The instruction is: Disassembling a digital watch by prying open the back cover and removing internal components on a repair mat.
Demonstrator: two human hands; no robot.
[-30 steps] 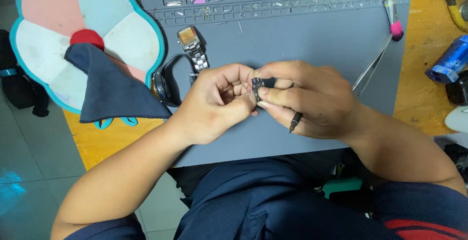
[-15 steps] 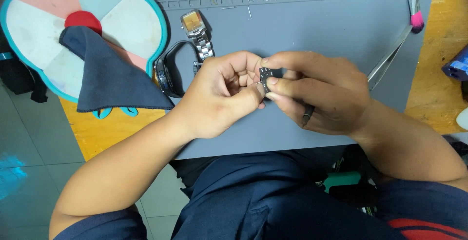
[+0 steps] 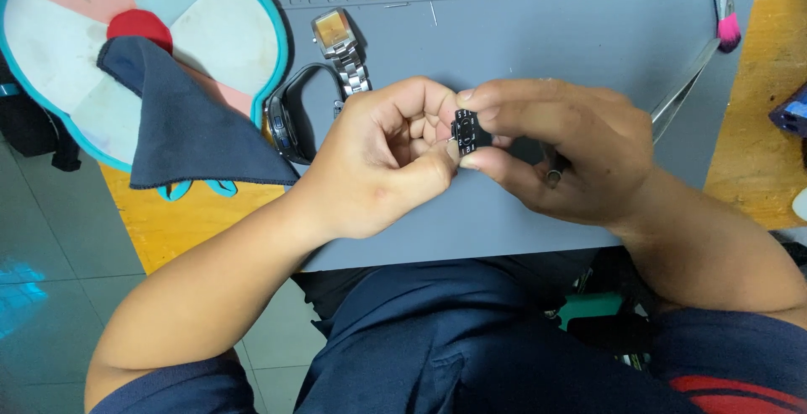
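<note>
A small black watch part (image 3: 465, 131) is pinched between the fingertips of both hands above a grey work mat (image 3: 538, 36). My left hand (image 3: 382, 158) grips it from the left, with the thumb pressed on its lower edge. From the right, my right hand (image 3: 559, 149) holds it between thumb and forefinger; a dark ring sits on one finger. Most of the part is hidden by the fingers.
A steel-band watch with a gold square face (image 3: 338, 44) and a black strap watch (image 3: 286, 116) lie on the mat's left. A dark blue cloth (image 3: 181, 124) rests on a flower-shaped pad (image 3: 59, 61). A pink-tipped brush (image 3: 725, 10) and tweezers (image 3: 683, 90) lie right.
Both hands with the small part sit slightly higher and further right in view than before; the view has tilted so less of the mat's parts tray shows. The grip is unchanged.
</note>
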